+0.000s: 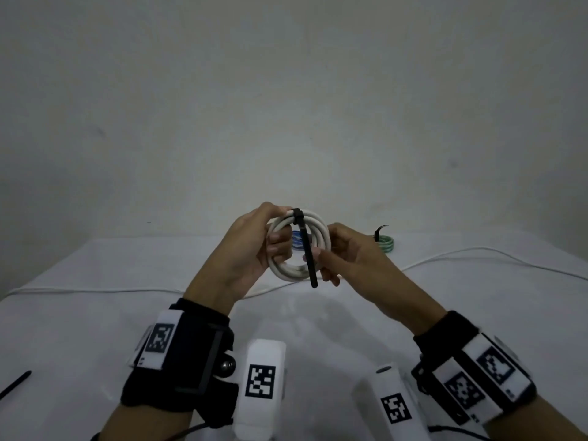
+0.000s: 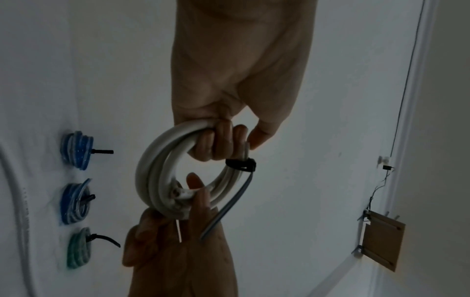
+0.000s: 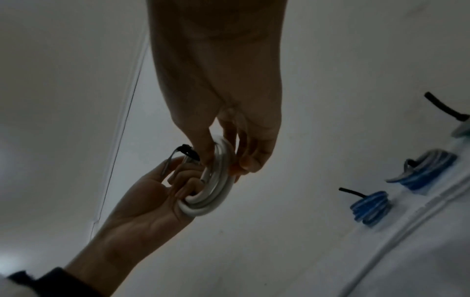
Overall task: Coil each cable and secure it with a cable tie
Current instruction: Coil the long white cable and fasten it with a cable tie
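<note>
Both hands are up over the worktop (image 1: 95, 313) holding the white cable coil (image 1: 297, 246): left hand (image 1: 245, 259) curled round its left side, right hand (image 1: 346, 253) pinching the right side. Black cable tie (image 1: 307, 249) is looped round the top, tail hanging down. Blue coils (image 2: 76, 152) and a green coil (image 1: 385, 243) sit by the far edge.

White cable coil (image 1: 299, 246), black cable tie (image 1: 307, 246), green coil (image 1: 385, 243), blue coils (image 2: 76, 153), white table (image 1: 95, 313)

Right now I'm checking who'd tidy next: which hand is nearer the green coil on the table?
Right. The right hand holds the white coil just left of the green coil; the left hand grips that coil's far side.
</note>
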